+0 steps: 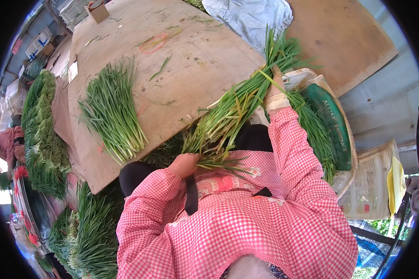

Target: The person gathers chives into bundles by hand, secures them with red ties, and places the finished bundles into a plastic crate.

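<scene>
One loose bunch of garlic chives (239,100) held slantwise btwn R hand (273,90) & L hand (183,165), over the near edge of the wooden tabletop (186,60) & the person's lap. R grip closed round the bunch up nr the leafy end, tips fanning out past it to upper R. L grip curled in, pinching a few stalks at the low end, some thin leaves trailing R of it over the lap; exact fingertip contact hard to see. Several yellowed leaves mixed w/ the green.

Second, neater chive bundle (114,111) lies on tabletop, L of the held bunch & well apart, pale ends twd the person. Farther back: pinkish rubber band (153,43), a loose green leaf (160,69) closer in, small cardboard box (97,11) nr far L corner. Pale blue patterned cloth (249,18) at far R edge, next to a brown board (342,46).

R of the R arm: more chives (309,123) beside a dk green printed bag (330,125). Lower L, below tabletop level: big chive pile (95,232). Person wears red/white gingham smock (233,228), pale cuff (277,102) at R wrist.
</scene>
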`<state>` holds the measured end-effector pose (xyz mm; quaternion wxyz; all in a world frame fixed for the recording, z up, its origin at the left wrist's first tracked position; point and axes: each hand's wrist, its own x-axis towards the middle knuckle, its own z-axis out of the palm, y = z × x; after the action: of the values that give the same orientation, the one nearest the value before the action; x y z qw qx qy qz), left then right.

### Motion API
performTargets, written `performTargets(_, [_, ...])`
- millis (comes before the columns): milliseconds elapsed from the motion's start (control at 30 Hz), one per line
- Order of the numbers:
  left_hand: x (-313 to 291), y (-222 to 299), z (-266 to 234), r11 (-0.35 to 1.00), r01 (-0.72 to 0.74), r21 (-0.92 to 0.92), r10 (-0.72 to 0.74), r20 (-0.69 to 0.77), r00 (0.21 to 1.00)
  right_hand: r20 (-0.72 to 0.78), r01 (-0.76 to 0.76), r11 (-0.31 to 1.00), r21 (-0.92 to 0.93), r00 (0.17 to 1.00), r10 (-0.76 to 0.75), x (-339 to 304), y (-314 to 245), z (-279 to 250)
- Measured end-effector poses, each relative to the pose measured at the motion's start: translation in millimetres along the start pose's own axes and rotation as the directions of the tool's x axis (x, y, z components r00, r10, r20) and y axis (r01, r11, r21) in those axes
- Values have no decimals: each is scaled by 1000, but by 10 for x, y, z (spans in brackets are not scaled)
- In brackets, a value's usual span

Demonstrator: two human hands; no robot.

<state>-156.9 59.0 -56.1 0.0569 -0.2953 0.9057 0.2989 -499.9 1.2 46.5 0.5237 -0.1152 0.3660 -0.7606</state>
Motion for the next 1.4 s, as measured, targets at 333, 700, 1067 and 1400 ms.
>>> performTargets(333, [66,6,-170,988,74,135,-67,-52,996,22,283,947,151,957,-289,26,-696,161])
performTargets(700, [549,1115,-690,948,-212,-237,-7,-681,732,46,28,945,327,998,-46,-151,68,86])
performTargets(1067, [-117,969,-2107,920,-24,-391,-88,-265,960,246,88,996,27,965,-92,-429,-197,873])
performTargets(1400, [698,835,-2808,903,-429,12,274,-785,556,602,294,955,-31,768,-217,-214,-259,1944])
